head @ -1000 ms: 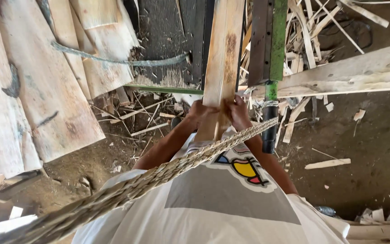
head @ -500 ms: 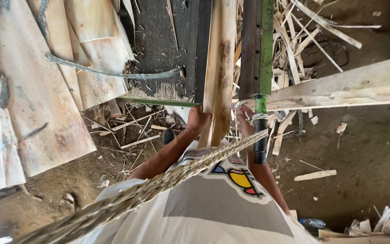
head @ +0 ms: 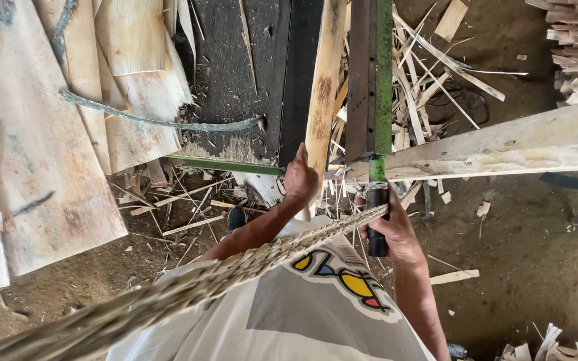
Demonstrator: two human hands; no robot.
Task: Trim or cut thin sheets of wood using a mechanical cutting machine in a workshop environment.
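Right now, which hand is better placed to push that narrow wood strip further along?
Left. The left hand already rests on the narrow wood strip, while the right hand is wrapped around the black lever handle.

A narrow, pale wooden plank [head: 322, 87], stained brown in patches, runs lengthwise away from the left hand [head: 300, 179], which grips its near end; the black-handled lever [head: 376, 214] stands upright in the right hand [head: 396, 230].
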